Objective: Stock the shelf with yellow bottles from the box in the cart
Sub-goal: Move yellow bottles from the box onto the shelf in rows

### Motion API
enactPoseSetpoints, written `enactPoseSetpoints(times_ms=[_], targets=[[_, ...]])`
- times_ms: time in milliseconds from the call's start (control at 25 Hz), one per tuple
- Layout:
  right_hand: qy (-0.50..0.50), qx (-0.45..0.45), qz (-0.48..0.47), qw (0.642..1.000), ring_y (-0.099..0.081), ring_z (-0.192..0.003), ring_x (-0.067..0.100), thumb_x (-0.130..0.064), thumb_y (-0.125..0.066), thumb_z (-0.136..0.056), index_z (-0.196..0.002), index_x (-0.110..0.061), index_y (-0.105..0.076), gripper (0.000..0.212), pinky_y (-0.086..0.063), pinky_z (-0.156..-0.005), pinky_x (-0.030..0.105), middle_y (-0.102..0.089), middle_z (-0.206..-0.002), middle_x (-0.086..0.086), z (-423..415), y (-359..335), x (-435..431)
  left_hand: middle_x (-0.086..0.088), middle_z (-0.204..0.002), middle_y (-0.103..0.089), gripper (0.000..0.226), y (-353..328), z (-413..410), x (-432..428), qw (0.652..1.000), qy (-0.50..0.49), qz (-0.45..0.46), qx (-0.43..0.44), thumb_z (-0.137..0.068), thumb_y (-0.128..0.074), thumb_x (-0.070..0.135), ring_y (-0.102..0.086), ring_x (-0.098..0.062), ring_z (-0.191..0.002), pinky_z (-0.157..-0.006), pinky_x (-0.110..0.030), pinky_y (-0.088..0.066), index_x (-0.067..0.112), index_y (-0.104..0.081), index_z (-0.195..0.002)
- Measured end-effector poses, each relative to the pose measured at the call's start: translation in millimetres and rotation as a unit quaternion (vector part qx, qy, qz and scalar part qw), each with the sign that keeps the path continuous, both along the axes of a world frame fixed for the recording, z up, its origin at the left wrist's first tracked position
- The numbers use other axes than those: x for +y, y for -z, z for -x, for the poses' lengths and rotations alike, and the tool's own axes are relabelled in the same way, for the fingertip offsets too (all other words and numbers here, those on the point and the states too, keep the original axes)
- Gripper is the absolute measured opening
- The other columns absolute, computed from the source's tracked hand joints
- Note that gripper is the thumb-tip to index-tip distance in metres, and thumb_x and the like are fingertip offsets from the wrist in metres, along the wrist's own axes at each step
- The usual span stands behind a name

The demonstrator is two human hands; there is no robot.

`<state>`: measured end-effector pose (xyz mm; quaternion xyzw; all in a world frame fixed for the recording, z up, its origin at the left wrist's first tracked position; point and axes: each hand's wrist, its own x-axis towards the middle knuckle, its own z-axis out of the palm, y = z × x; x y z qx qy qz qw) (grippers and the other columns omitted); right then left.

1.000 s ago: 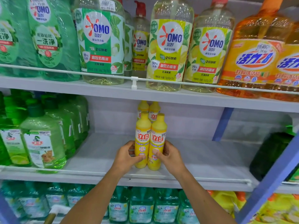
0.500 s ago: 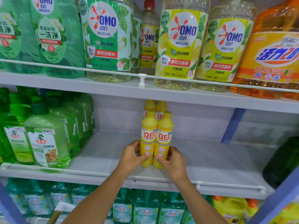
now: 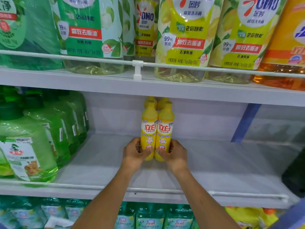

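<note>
Two slim yellow bottles stand upright side by side on the white middle shelf (image 3: 214, 169). My left hand (image 3: 134, 152) grips the lower part of the left yellow bottle (image 3: 149, 128). The right yellow bottle (image 3: 165, 128) is gripped low down by my right hand (image 3: 175, 154). The two bottles touch each other. Right behind them, the tops of two more yellow bottles (image 3: 156, 101) show. The box and the cart are out of view.
Green dish-soap bottles (image 3: 33, 142) fill the left of the same shelf. A dark green bottle (image 3: 295, 172) stands at its far right. Big OMO bottles (image 3: 184, 38) line the shelf above. A white rail (image 3: 165, 190) runs along the shelf's front edge. Teal bottles sit below.
Both hands have pushed the two front bottles deeper into the shelf, close up to the pair behind. The camera has moved nearer to the shelf.
</note>
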<state>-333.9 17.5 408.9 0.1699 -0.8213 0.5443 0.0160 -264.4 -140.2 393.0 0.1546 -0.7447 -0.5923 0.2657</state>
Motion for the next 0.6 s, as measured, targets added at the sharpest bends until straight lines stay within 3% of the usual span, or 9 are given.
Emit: enactPoseSetpoints(times_ms=[160,280,360,600], targets=[[0.016,0.014,0.015,1.000,-0.069,-0.083,0.008,-0.028,-0.088,-0.072,-0.101,-0.027,-0.066,0.037,-0.055,-0.073,0.018,-0.073,-0.099,-0.005,15.1,5.4,-12.4,0.009,-0.096,-0.075,0.034,3.8,18.4,-8.1,1.000,-0.007,-0.003,0.007,-0.074,-0.089,0.022,-0.072,-0.007,-0.086,-0.073,-0.017,-0.056,0.026,-0.068,-0.100],[0.018,0.029,0.018,0.999,-0.064,-0.078,-0.007,-0.029,-0.087,-0.073,-0.099,-0.029,-0.065,0.034,-0.046,-0.064,0.003,-0.070,-0.093,-0.011,21.9,8.4,-17.8,0.005,-0.096,-0.075,0.035,7.6,27.6,-10.0,1.000,-0.014,-0.010,0.012,-0.075,-0.088,0.017,-0.071,-0.005,-0.084,-0.071,-0.014,-0.055,0.015,-0.068,-0.104],[0.015,0.033,0.017,0.999,-0.063,-0.077,-0.011,-0.030,-0.087,-0.073,-0.099,-0.032,-0.064,0.034,-0.044,-0.062,0.001,-0.068,-0.091,-0.014,26.7,10.5,-19.1,0.005,-0.096,-0.075,0.035,9.4,32.0,-12.9,1.000,-0.012,-0.005,0.014,-0.076,-0.087,0.016,-0.071,-0.003,-0.083,-0.070,-0.012,-0.055,0.013,-0.069,-0.105],[0.023,0.051,0.005,0.998,-0.067,-0.078,-0.003,-0.032,-0.087,-0.074,-0.104,-0.023,-0.072,0.035,-0.045,-0.064,0.001,-0.075,-0.095,-0.009,38.8,14.1,-23.1,0.004,-0.096,-0.075,0.034,10.5,40.2,-17.5,1.000,-0.013,-0.001,0.015,-0.076,-0.087,0.015,-0.070,0.001,-0.082,-0.068,-0.009,-0.052,0.013,-0.069,-0.105]])
